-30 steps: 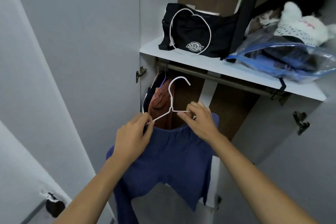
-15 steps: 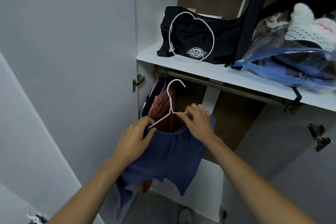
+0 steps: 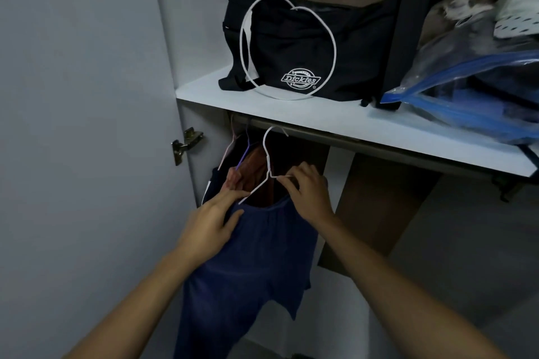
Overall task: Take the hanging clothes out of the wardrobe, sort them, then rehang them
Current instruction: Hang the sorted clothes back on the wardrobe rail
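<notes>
A blue garment (image 3: 250, 265) hangs on a white wire hanger (image 3: 267, 160), held up in front of the wardrobe. My left hand (image 3: 210, 227) grips the garment's left shoulder over the hanger's arm. My right hand (image 3: 309, 195) pinches the hanger's right arm and the cloth there. The hanger's hook sits just at the metal rail (image 3: 364, 143) under the shelf; whether it touches is unclear. Behind it hang a rust-coloured garment (image 3: 253, 166) and a dark one (image 3: 215, 183) on pink and purple hangers.
A white shelf (image 3: 335, 122) above the rail carries a black bag (image 3: 297, 49) with a white cord loop and a clear blue-edged storage bag (image 3: 472, 90) of clothes. The open wardrobe door (image 3: 87, 125) stands at left with a hinge (image 3: 186, 143).
Both hands have lifted the blue garment and its hanger up toward the rail. The hook has come close under the shelf.
</notes>
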The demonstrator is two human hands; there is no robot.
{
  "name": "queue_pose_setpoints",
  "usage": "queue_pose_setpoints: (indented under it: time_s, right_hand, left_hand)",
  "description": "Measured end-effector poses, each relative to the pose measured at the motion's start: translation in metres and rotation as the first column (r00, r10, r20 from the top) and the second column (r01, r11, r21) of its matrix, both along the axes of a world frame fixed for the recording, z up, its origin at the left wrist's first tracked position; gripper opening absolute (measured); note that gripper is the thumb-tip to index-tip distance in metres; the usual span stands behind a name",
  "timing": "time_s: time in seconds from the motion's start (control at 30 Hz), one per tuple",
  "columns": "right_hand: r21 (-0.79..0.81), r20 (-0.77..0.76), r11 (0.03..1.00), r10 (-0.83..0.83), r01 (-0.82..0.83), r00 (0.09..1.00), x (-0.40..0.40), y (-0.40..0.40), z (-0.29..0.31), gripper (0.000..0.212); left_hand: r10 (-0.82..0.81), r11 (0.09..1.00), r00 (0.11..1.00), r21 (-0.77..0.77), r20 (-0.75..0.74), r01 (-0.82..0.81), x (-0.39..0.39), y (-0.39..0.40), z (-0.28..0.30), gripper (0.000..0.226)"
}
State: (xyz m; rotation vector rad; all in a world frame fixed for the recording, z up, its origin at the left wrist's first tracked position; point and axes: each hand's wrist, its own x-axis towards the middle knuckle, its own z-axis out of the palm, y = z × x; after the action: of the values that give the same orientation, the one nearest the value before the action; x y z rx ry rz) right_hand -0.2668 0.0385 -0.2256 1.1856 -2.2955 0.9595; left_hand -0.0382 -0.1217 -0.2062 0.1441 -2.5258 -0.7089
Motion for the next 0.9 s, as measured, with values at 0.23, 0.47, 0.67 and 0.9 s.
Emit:
queue_pose_setpoints:
  time_s: [0.23,0.47,0.67,0.9]
  right_hand:
    - [-0.065,-0.071,0.998,-0.004,-0.001,0.997,-0.058,-0.028,-0.030,0.055]
    - [-0.118,-0.041,0.993,-0.035,0.030,0.999,-0.096,-0.067,-0.036,0.048]
    - [-0.074,-0.025,0.996,-0.054,0.052,0.998,-0.115,-0.086,-0.033,0.043]
    - [0.089,0.061,0.994,-0.069,0.064,0.996,-0.130,-0.097,-0.045,0.047]
  left_hand:
    - [0.115,0.990,0.992,-0.080,-0.047,-0.118,-0.053,-0.016,-0.028,0.028]
    - [0.220,0.969,0.971,-0.091,-0.090,-0.228,-0.095,-0.029,-0.030,0.026]
    - [0.261,0.959,0.963,-0.094,-0.075,-0.267,-0.118,-0.044,-0.027,0.024]
    - [0.285,0.952,0.958,-0.117,0.016,-0.282,-0.130,-0.047,-0.035,0.026]
